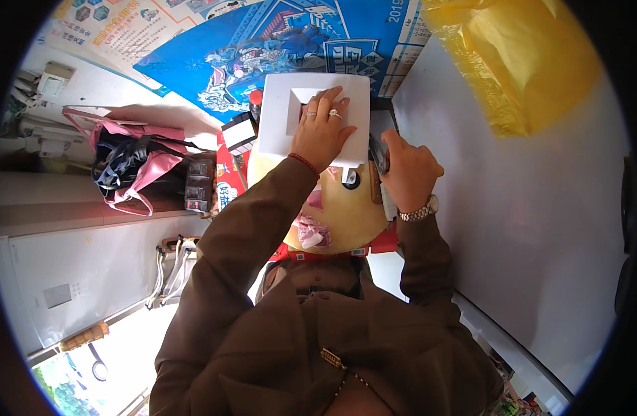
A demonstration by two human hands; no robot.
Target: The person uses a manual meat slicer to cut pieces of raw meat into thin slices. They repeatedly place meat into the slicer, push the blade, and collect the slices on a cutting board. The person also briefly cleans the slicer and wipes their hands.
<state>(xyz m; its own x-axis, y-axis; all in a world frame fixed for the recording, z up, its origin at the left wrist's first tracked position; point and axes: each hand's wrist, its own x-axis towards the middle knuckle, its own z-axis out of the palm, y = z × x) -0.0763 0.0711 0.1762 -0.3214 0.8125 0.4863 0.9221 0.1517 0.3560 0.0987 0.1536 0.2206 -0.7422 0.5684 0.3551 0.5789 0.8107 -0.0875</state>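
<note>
A white machine with a square hopper (277, 130), which looks like a hand-cranked meat cutter, stands on a round wooden cutting board (355, 218). Flat over the hopper's opening lies my left hand (321, 122), fingers stretched; a bit of pinkish meat shows beside it. At the machine's right side my right hand (409, 169) is closed around a crank handle, whose dark arm (379, 155) shows left of the fingers. Raw meat pieces (313, 232) rest on the board's near part, and another pink slice (315, 198) lies just beyond them. A dark suction foot (351, 180) touches the board.
A wooden knife handle (374, 184) lies at the board's right edge. Left of the machine stand a red-capped bottle (255, 104) and a black-and-white box (239, 133). A pink bag (136, 161) sits farther left. A yellow plastic bag (521, 67) hangs upper right.
</note>
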